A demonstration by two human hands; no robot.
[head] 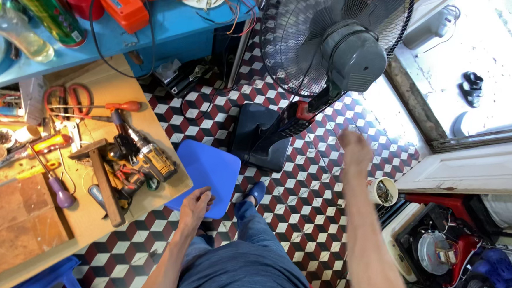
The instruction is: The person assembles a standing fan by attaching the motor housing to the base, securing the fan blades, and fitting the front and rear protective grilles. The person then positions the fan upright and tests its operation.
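Head view, looking straight down. Left grip (195, 203) resting on the near edge of the blue stool (206, 172), fingers spread flat and pressing on the seat rather than closing round anything; stool lying directly ahead of and under this grip, its seat stretching away from the fingertips toward the fan base (260, 137).

Right grip (354, 147) reaching forward at full arm's stretch, blurred, fingers seeming loosely curled with nothing between them; whether fully apart or together cannot be told through the blur. Fan (331, 40) standing just ahead and to the left of this grip, its stem (305, 111) rising tilted in the picture from the dark base up to the grey motor housing and wire cage. Stem's long axis running from lower left to upper right, passing near the right grip's fingertips but not touching them.

Right grip lying clearly nearer the stem and motor; left grip lying nearer the base, with the stool between.

Left of the left grip, bench (166, 187) crowded with a drill (150, 156), hammer (103, 180) and screwdrivers. Right of the right grip, a small round tin (383, 191) sitting on the chequered floor (305, 205), apart from the wrist.
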